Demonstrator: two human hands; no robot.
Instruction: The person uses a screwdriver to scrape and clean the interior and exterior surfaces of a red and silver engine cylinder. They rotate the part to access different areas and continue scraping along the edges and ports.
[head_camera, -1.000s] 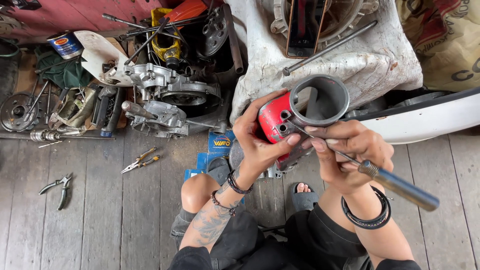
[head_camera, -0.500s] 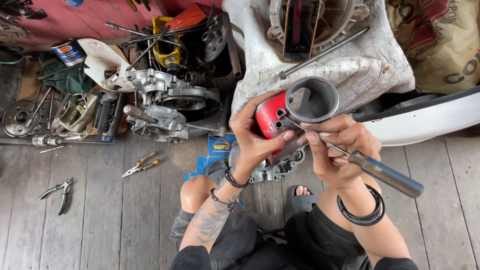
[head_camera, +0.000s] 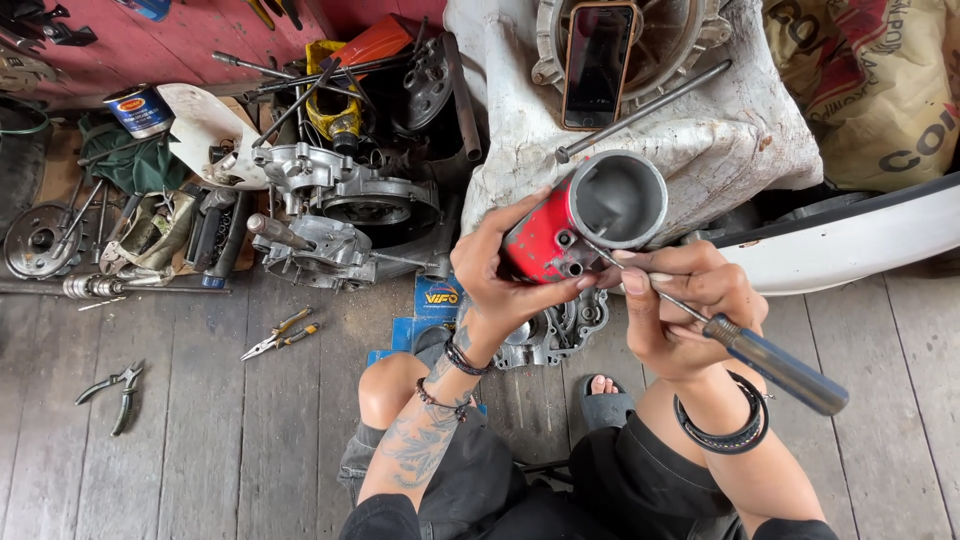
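While left hand (head_camera: 500, 275) clasps red cylinder (head_camera: 560, 235), right hand (head_camera: 680, 305) tight on screwdriver (head_camera: 770, 360).

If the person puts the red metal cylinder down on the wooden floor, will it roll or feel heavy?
The red cylinder looks like thick cast metal, so probably heavy for its size and stiff. Its round barrel might roll, though the lugs with holes would likely stop it. The left hand grips it fully, suggesting weight.

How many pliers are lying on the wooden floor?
2: grey pliers at far left, and yellow-handled pliers nearer the engine parts. Others may hide in that pile.
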